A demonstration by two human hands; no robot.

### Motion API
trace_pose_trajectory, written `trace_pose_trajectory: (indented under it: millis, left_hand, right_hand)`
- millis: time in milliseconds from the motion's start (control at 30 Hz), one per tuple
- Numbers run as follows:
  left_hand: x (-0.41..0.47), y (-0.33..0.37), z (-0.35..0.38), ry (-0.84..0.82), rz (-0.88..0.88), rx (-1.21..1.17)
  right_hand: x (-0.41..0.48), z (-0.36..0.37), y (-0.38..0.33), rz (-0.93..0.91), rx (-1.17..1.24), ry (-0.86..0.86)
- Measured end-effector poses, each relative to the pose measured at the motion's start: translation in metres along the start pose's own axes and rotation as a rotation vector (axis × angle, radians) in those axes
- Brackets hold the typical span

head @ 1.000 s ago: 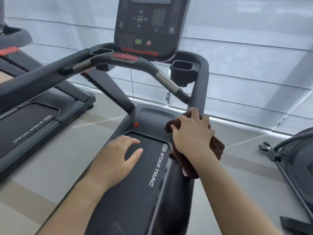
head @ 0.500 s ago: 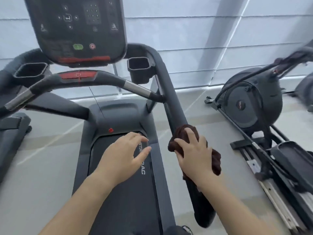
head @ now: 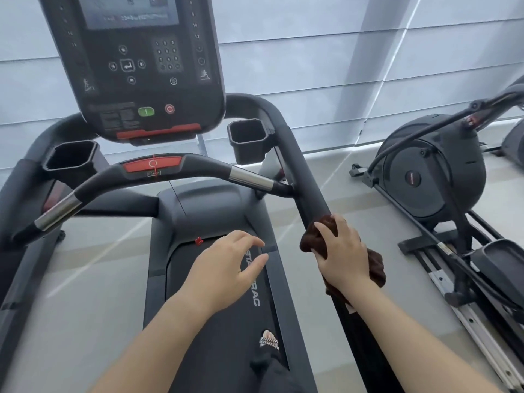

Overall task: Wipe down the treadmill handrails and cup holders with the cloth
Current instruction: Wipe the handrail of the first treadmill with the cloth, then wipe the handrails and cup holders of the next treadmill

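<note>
Since half a second earlier, the right hand [head: 343, 251] had hardly shifted along the rail, and it was mostly the view that had closed in and tipped up toward the console [head: 136, 66]. The cloth [head: 312, 236], dark brown, was wrapped round the right handrail [head: 307, 180] just below where the crossbar [head: 175, 165] joins it. The hand's fingers [head: 323, 229] curled over the cloth and pressed it onto the tube, a grip that seemed meant to rub the top and sides in one stroke. The left hand [head: 224, 268] still hovered over the belt [head: 226, 336] near the red safety clip [head: 199, 240], its fingers [head: 249, 241] loosely bent, a little spread and holding nothing. I judged it was only there for balance. The right cup holder [head: 251, 150] sat further up, tucked against the same rail, and the left cup holder [head: 76, 177] hung by the left handrail [head: 17, 180] across the deck. Nothing showed in either one, though their dark insides hid the bottoms from where I stood. As things lay, I judged the wiping was still on the right rail, with both holders and the far rail left to do. An elliptical [head: 431, 177] stood well apart on the right.
</note>
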State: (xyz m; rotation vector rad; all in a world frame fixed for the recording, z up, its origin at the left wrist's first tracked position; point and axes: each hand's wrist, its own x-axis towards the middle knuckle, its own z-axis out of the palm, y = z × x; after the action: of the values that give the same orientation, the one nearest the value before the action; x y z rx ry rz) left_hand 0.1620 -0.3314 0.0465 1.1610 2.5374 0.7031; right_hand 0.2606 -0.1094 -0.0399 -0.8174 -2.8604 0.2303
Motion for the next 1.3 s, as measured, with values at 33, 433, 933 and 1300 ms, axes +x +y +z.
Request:
trace_pose_trajectory:
  millis: [33,433,933,1300]
  left_hand:
    - [0.009,-0.005,-0.001,-0.002,-0.002,-0.005]
    - [0.14,-0.05,-0.035,0.028,0.001,0.089]
    - [0.203,-0.142,-0.069,0.173,-0.115,0.285]
    - [0.193,-0.188,-0.092,0.14,-0.108,0.243]
  right_hand:
    - [0.006,0.002,-0.002,-0.024,0.005,0.013]
    - [0.127,0.019,-0.03,-0.184,0.24,0.19]
    - [0.194,0.052,-0.126,-0.32,0.384,0.093]
    - [0.198,0.057,-0.157,-0.293,0.361,0.164]
